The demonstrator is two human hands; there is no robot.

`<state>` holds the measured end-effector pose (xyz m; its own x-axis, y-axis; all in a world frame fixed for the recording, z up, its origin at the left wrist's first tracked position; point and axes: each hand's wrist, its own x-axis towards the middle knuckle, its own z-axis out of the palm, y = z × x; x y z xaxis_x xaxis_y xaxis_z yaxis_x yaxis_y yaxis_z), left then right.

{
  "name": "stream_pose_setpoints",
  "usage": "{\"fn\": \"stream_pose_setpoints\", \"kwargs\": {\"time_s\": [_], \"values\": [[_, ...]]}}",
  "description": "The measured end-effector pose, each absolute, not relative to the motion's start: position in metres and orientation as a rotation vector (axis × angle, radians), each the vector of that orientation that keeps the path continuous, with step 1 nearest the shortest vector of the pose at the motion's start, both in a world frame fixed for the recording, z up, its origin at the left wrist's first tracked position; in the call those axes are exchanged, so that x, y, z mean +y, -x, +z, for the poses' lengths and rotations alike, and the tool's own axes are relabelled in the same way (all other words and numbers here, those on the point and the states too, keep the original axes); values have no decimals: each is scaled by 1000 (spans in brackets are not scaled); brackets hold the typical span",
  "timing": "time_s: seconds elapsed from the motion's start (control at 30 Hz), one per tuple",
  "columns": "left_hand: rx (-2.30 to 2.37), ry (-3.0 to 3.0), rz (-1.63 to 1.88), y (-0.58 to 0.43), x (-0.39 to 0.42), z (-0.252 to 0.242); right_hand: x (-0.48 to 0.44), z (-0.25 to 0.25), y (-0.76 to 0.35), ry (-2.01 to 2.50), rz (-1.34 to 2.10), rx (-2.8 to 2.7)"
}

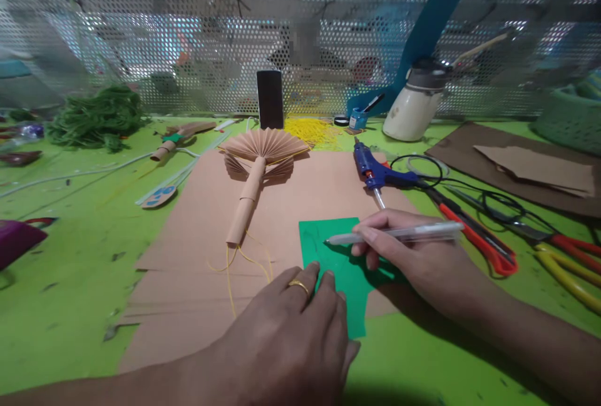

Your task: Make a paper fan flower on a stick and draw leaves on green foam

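A green paper piece [354, 306] lies on brown paper sheets [178, 231], with faint pen lines near its upper left. My left hand [295, 324], a ring on one finger, rests flat on the lower left of the green paper and holds nothing. Above the green paper, my right hand [404, 249] grips a clear-barreled pen [408, 231], whose tip is at the paper's surface. Left of it lies a folded brown paper fan [263, 146] on a rolled paper handle [246, 203], with thin yellow strings trailing from its lower end.
A blue glue gun [382, 171], a red cutter [483, 240] and scissors [563, 256] lie at the right. Behind are a dark phone [270, 99], yellow shreds [310, 132], a blue jar [357, 119] and a white flask [413, 109]. Green strands [96, 115] lie at back left.
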<state>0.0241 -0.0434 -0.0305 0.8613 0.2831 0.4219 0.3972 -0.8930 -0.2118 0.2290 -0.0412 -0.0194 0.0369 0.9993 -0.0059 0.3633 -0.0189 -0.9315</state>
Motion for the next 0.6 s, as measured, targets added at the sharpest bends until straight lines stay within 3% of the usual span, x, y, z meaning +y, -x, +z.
{"fn": "stream_pose_setpoints", "kwargs": {"time_s": [0.6], "values": [[-564, 2762, -567, -24, -44, -29, -42, -15, -227, 1487, 981, -1503]]}}
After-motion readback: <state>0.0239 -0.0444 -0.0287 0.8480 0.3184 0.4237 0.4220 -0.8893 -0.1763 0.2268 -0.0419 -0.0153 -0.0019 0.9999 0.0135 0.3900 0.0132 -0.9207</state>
